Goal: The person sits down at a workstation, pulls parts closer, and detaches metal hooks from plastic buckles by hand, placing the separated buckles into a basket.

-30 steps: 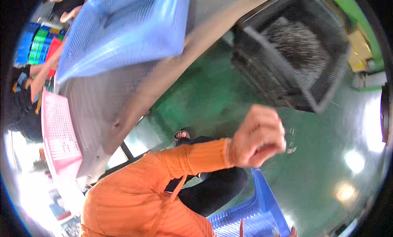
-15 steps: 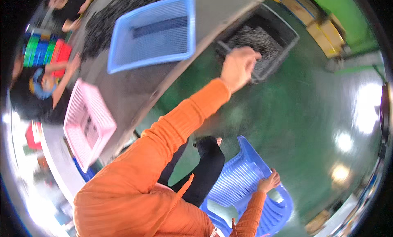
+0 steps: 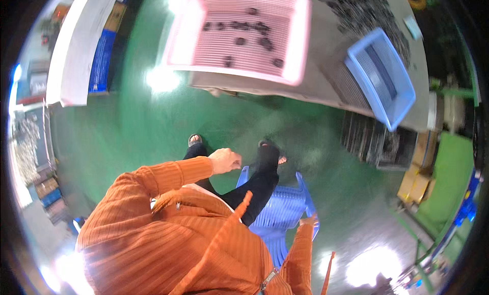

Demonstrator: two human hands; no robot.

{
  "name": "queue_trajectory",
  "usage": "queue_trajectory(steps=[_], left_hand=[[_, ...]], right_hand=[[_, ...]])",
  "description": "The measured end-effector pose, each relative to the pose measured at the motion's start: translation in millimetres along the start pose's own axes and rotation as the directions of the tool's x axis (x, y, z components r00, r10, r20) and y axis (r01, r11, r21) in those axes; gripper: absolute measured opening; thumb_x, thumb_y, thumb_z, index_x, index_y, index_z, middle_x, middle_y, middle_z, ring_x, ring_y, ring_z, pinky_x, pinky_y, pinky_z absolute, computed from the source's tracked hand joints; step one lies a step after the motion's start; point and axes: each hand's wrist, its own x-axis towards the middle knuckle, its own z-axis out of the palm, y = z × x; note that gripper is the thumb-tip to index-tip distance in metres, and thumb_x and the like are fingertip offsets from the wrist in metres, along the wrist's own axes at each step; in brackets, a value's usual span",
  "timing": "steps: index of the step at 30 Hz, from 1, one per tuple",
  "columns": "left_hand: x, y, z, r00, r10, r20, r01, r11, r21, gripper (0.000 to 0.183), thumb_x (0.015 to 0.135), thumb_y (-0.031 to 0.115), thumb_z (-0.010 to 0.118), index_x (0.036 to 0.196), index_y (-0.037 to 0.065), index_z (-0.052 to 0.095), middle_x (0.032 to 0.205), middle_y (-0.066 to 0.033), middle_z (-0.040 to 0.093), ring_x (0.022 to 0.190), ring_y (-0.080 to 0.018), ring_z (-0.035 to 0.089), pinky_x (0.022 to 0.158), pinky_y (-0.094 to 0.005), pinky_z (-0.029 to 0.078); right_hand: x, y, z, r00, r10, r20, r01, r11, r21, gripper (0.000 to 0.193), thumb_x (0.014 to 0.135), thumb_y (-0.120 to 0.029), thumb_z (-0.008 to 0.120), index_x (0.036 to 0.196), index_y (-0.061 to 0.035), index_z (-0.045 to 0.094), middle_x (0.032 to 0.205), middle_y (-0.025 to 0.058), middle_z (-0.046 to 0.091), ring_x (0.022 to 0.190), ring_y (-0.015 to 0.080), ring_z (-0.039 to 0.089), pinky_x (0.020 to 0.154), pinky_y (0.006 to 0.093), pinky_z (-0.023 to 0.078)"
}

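My left hand (image 3: 225, 161) hangs in front of my waist with its fingers curled in; whatever may be inside the curl is hidden. At my right side stands a blue plastic chair (image 3: 277, 208) with slatted parts. My right hand (image 3: 308, 221), partly covered by my orange sleeve, is closed on the chair's edge. A pink plastic basket (image 3: 186, 38) sits on the table ahead, with several small black pieces (image 3: 244, 26) scattered over its bottom. Neither hand touches the basket.
The grey table (image 3: 326, 91) bears a blue basket (image 3: 382, 86) and a pile of dark pieces (image 3: 367, 15). Dark crates (image 3: 367, 137) stand on the floor at the right, near cardboard boxes (image 3: 415, 183). A white-topped bench (image 3: 76, 45) is at the far left.
My view has swung left, bringing the pink basket ahead. My left hand has drawn back from above the dark bin to my waist. My right hand stays on the chair.
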Motion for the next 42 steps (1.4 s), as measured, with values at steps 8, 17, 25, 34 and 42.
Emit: queue_trajectory(steps=[8, 17, 25, 34, 42], left_hand=[[-141.4, -218.1, -11.2, 0.748, -0.265, -0.609, 0.075, 0.945, -0.319, 0.039, 0.085, 0.038, 0.058, 0.062, 0.008, 0.066, 0.062, -0.0083, 0.063, 0.063, -0.0275, 0.063, 0.061, -0.0398, 0.049], [-291.5, -413.9, 106.5, 0.555, -0.761, -0.335, 0.342, 0.576, -0.742, 0.028, 0.082, 0.020, 0.060, 0.108, 0.010, 0.060, 0.105, -0.0115, 0.059, 0.099, -0.0301, 0.057, 0.084, -0.0402, 0.048], [-225.8, -337.4, 120.3, 0.665, -0.655, -0.359, 0.182, 0.609, -0.772, 0.024, 0.083, 0.018, 0.057, 0.104, 0.008, 0.063, 0.097, -0.0158, 0.062, 0.090, -0.0343, 0.061, 0.081, -0.0415, 0.048], [-89.3, -212.6, 39.6, 0.678, -0.542, -0.497, 0.178, 0.777, -0.604, 0.019, 0.083, 0.014, 0.056, 0.097, 0.005, 0.065, 0.092, -0.0170, 0.065, 0.082, -0.0322, 0.063, 0.073, -0.0381, 0.050], [74.7, 18.5, 27.4, 0.933, -0.157, -0.323, 0.039, 0.939, -0.342, 0.021, 0.084, 0.009, 0.056, 0.102, 0.005, 0.065, 0.091, -0.0133, 0.066, 0.083, -0.0226, 0.065, 0.073, -0.0318, 0.052]], right_hand=[[-123.9, -160.2, 114.6, 0.778, -0.593, 0.206, 0.597, 0.801, 0.048, 0.046, 0.074, -0.012, 0.070, 0.118, -0.0037, 0.058, 0.112, 0.0141, 0.062, 0.104, 0.0220, 0.060, 0.091, 0.0324, 0.046], [-393.1, -428.5, 105.6, 0.210, -0.935, 0.285, 0.914, 0.291, 0.281, 0.026, 0.085, -0.008, 0.060, 0.111, -0.0063, 0.060, 0.094, 0.0084, 0.067, 0.085, 0.0153, 0.064, 0.077, 0.0286, 0.050], [-313.8, -396.1, 50.0, 0.362, -0.896, 0.256, 0.900, 0.408, 0.157, 0.026, 0.084, -0.002, 0.058, 0.110, -0.0011, 0.059, 0.091, 0.0087, 0.066, 0.082, 0.0143, 0.063, 0.076, 0.0263, 0.051], [19.8, -146.7, -65.0, 0.874, -0.464, -0.142, 0.484, 0.815, 0.319, 0.042, 0.071, -0.015, 0.070, 0.111, -0.0053, 0.061, 0.103, 0.0142, 0.065, 0.097, 0.0240, 0.062, 0.085, 0.0340, 0.048], [139.9, -38.3, -60.6, 0.967, -0.060, 0.248, 0.073, 0.996, -0.046, 0.121, 0.051, -0.051, 0.084, 0.144, -0.0121, 0.017, 0.148, 0.0179, 0.022, 0.135, 0.0326, 0.027, 0.109, 0.0413, 0.026]])
